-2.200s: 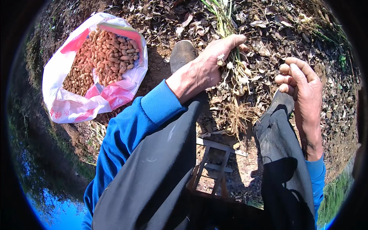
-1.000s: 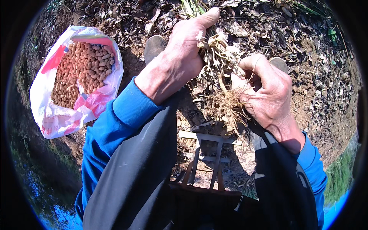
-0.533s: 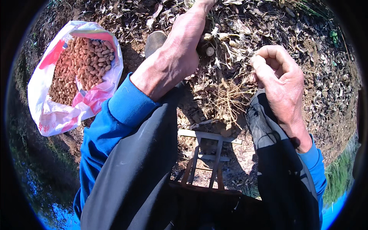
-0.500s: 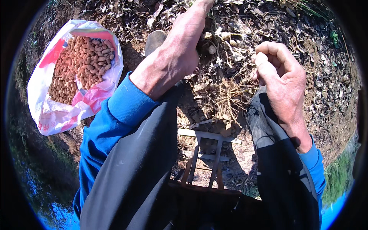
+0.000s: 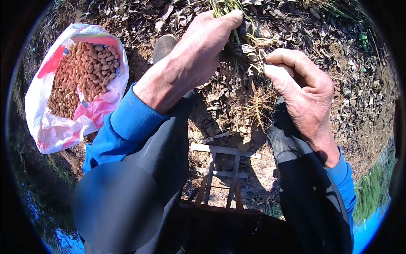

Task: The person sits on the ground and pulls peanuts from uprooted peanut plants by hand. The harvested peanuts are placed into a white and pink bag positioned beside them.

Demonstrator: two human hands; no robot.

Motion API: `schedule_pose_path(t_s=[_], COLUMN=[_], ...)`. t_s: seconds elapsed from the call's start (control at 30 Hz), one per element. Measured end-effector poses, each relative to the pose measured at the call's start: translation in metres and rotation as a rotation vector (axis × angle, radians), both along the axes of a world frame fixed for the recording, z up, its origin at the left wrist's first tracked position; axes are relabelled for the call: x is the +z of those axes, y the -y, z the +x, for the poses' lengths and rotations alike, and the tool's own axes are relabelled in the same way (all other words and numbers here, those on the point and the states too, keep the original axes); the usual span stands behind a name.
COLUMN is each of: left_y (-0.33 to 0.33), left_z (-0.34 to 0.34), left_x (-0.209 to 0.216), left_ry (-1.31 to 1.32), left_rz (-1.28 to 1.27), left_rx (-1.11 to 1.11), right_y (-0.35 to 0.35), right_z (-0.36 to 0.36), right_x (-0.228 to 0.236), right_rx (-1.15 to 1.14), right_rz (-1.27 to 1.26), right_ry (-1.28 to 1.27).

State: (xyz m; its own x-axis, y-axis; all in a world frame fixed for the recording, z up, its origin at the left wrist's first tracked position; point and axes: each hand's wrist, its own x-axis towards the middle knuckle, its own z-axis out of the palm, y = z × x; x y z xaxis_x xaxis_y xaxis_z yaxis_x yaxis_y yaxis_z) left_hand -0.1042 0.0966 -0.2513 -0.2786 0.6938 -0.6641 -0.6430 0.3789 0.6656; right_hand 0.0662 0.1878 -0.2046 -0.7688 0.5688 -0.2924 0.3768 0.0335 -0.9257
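At the top centre, my left hand (image 5: 196, 48) is closed round the stems of a dried peanut plant (image 5: 224, 6). Its pale stems and leaves hang below that hand, ending in thin, tangled roots (image 5: 259, 106) between my knees. My right hand (image 5: 308, 93) is beside the plant on the right, thumb and forefinger pinched together at its pale withered parts. Whatever lies between those fingertips is too small to make out. To the left, a white and pink plastic woven sack (image 5: 34, 108) stands with its mouth open, holding many peanuts (image 5: 86, 70) in their shells.
Dry leaf litter (image 5: 355, 89) covers the soil around me. A small metal-framed stool (image 5: 226, 150) shows between my dark trouser legs. My shoe (image 5: 165, 45) is near my left wrist. Green grass (image 5: 372, 190) grows at the right rim. A blurred round patch hides part of my left leg.
The plant's stems have come into view as my left hand shifted lower in the picture. My right hand has moved slightly left, closer to the plant. The sack appears a little further left.
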Motion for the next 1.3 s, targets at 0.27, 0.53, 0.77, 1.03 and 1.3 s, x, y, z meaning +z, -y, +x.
schedule_pose_path(t_s=[0.27, 0.53, 0.77, 1.03, 1.3], left_y=[-0.003, -0.003, -0.002, -0.006, -0.006], left_z=[0.003, 0.004, 0.009, 0.003, -0.008], left_x=[0.001, 0.004, 0.001, -0.004, -0.009], left_ry=[0.049, 0.131, 0.232, 0.501, 0.662], left_rz=[0.030, 0.079, -0.022, -0.011, -0.093], left_rx=[0.063, 0.016, 0.011, 0.046, 0.063], right_y=[0.002, 0.006, 0.003, -0.010, -0.010], right_z=[-0.003, 0.000, -0.010, -0.006, 0.000], right_x=[-0.012, -0.022, -0.009, -0.014, -0.019], right_rx=[0.133, 0.078, 0.012, -0.039, -0.095], right_rz=[0.201, -0.031, -0.316, -0.687, -0.663], right_ry=[0.084, 0.013, 0.220, 0.256, 0.286])
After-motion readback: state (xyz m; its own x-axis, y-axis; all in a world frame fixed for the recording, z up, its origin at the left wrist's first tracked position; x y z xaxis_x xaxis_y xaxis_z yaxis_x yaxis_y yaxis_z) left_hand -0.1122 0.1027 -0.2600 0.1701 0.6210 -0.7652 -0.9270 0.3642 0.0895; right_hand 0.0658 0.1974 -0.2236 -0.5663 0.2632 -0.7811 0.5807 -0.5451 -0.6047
